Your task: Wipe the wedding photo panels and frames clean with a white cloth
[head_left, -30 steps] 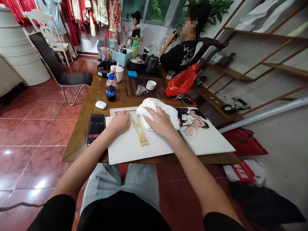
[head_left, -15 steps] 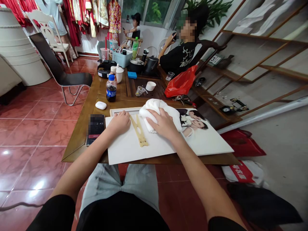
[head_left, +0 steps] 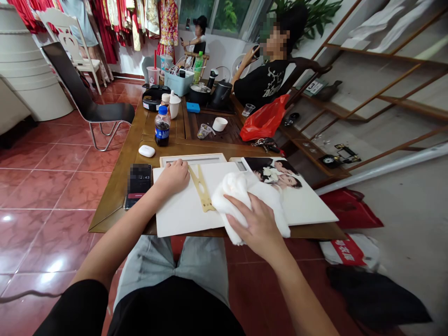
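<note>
My right hand is closed on a bunched white cloth, pressing it on the white panel near its front edge. Part of the cloth hangs past that edge. My left hand rests on the left part of the white panel, near its far edge, with fingers together and slightly bent, holding nothing that I can see. Just right of its fingertips lies a flat yellowish tool with a forked far end and an oval hole. A couple's photo print covers the panel at right.
Behind the panel lies a pale frame. Around it on the wooden table are a phone, white earbud case, cola bottle, white cup, keys and red plastic bag. A seated person is across the table.
My right hand has drawn the white cloth toward me and slightly right, to the panel's front edge, uncovering more of the frame and photo. My left hand has stayed in place.
</note>
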Tool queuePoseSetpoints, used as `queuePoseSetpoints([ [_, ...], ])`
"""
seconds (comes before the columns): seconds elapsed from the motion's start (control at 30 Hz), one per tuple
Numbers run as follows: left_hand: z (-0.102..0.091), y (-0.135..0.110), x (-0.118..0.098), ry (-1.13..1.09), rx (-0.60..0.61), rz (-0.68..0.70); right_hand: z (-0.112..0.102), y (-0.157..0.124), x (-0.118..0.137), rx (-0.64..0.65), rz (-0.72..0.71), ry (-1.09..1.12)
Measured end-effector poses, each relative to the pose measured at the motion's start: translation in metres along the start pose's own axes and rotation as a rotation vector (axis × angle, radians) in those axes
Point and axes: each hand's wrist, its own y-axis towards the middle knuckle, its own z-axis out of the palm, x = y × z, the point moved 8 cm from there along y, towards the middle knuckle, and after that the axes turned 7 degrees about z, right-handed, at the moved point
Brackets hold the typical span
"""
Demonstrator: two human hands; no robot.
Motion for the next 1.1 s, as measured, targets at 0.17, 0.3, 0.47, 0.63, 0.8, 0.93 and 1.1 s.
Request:
queuePoseSetpoints([
  [0.17,-0.001,0.0,0.0,-0.024,-0.005,0.007,-0.002,-0.009,0.0,-0.01,0.007,-0.013],
  [0.3,0.0,0.001,0.0,-0.01,0.004,0.013,0.004,0.014,0.001,0.018,0.023,0.018],
  [0.47,0.001,0.002,-0.001,0.014,0.014,0.017,0.018,0.059,0.011,0.045,0.021,0.07],
  [0.63,0.002,0.002,-0.001,0.024,0.017,0.023,0.032,0.099,0.023,0.053,0.006,0.087],
  [0.8,0.002,0.001,-0.001,0.026,0.008,0.04,0.04,0.12,0.03,0.06,-0.001,0.085],
  [0.93,0.0,0.0,-0.002,0.042,0.002,0.033,0.039,0.12,0.032,0.077,-0.016,0.062],
  [1.1,-0.001,-0.001,-0.005,0.058,0.026,0.025,0.033,0.104,0.035,0.086,-0.046,0.015],
])
